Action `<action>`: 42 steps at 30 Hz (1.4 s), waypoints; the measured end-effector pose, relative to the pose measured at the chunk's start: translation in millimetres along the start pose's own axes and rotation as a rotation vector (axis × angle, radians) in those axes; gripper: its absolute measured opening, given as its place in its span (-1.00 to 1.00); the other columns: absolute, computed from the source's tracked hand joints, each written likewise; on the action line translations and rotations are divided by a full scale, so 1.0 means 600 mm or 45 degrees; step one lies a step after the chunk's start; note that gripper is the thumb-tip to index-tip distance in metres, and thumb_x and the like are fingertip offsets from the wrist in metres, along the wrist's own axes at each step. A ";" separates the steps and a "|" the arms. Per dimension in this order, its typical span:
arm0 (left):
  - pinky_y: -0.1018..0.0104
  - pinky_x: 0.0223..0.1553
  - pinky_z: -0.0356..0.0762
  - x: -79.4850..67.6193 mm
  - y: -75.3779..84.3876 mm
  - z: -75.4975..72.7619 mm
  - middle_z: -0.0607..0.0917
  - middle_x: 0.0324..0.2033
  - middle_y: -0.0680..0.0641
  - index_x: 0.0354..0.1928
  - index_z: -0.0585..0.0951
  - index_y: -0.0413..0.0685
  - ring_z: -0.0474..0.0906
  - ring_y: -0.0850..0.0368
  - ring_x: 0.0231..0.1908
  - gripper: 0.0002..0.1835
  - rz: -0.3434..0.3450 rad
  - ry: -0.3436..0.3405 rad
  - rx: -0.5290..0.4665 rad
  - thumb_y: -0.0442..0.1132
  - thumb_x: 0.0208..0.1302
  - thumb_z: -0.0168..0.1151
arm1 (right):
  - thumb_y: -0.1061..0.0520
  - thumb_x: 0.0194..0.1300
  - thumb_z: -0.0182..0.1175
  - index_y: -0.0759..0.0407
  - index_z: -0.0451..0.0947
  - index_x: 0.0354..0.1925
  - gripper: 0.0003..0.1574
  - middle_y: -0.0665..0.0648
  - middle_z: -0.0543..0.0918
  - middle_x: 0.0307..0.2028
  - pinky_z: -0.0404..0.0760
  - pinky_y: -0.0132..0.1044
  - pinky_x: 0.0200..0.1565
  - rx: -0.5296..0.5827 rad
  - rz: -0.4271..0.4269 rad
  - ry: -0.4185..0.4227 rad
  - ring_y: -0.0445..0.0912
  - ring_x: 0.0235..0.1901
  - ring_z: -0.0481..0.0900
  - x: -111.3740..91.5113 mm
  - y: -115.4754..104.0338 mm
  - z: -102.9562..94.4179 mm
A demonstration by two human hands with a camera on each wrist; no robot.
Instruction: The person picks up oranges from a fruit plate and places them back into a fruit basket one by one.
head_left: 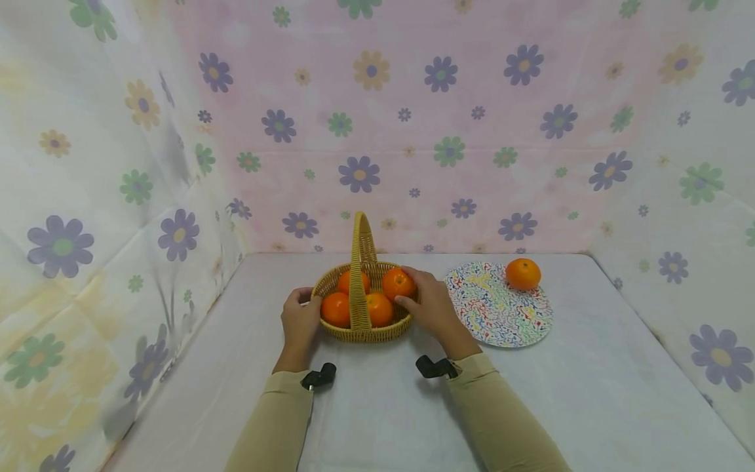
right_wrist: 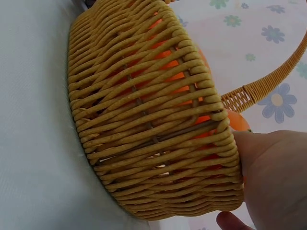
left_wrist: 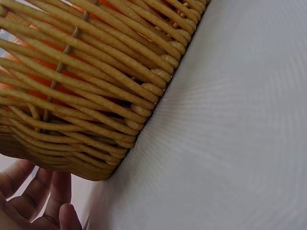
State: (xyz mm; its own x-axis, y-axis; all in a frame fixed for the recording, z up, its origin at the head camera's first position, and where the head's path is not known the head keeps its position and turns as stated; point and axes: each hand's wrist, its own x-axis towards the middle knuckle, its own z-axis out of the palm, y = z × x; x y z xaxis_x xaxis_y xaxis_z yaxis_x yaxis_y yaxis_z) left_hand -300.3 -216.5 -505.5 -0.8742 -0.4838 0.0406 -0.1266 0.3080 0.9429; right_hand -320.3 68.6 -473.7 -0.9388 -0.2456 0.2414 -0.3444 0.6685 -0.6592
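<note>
A yellow woven basket [head_left: 377, 335] with a tall arched handle [head_left: 356, 262] sits on the table. Several oranges [head_left: 335, 311] lie inside it. My left hand [head_left: 299, 321] grips the basket's left end, thumb at the rim; in the left wrist view its fingers [left_wrist: 60, 194] show against the outer wall. At the other end, my right hand [head_left: 435, 305] reaches over the rim and holds the rightmost orange [head_left: 398, 283] between thumb and fingers. The right wrist view shows the basket wall [right_wrist: 153, 120] and this hand [right_wrist: 278, 172] at the rim, its grip mostly hidden.
A round, multicoloured patterned plate [head_left: 489, 321] lies right of the basket, with one orange [head_left: 523, 274] at its back right edge. White cloth covers the table [head_left: 377, 406]. Flower-printed cloth walls [head_left: 413, 131] stand behind and at both sides.
</note>
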 end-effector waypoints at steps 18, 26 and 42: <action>-0.04 0.17 0.62 -0.004 0.002 -0.001 0.63 0.14 -0.17 0.17 0.57 -0.11 0.54 -0.10 0.09 -0.59 0.016 -0.003 0.000 -0.11 0.37 0.11 | 0.07 0.41 0.30 0.01 0.63 0.23 -0.56 0.09 0.66 0.20 0.62 -0.07 0.13 -0.098 0.024 0.060 0.03 -0.01 0.51 0.002 0.004 0.009; -0.05 0.19 0.61 -0.003 0.003 -0.002 0.63 0.13 -0.18 0.17 0.58 -0.12 0.54 -0.11 0.10 -0.60 0.020 0.005 0.004 -0.12 0.36 0.12 | 0.12 0.39 0.30 0.06 0.66 0.18 -0.60 0.09 0.71 0.15 0.66 -0.12 0.08 -0.064 -0.004 0.061 -0.02 -0.11 0.54 0.002 0.003 0.007; -0.05 0.17 0.60 -0.001 0.003 -0.002 0.64 0.12 -0.17 0.16 0.59 -0.10 0.54 -0.11 0.11 -0.58 -0.002 0.017 0.021 -0.10 0.33 0.12 | 0.01 0.41 0.28 -0.02 0.60 0.25 -0.53 0.15 0.57 0.34 0.48 0.20 0.33 0.063 0.106 0.099 0.18 0.34 0.49 0.003 0.039 -0.064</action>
State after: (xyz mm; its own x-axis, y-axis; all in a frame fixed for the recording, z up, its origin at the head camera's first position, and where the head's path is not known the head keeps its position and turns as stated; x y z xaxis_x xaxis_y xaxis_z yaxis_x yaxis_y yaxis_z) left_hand -299.5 -216.8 -503.1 -0.8678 -0.4949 0.0438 -0.1358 0.3209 0.9373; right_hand -330.2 111.0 -461.4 -0.9620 -0.1342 0.2379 -0.2667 0.6486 -0.7129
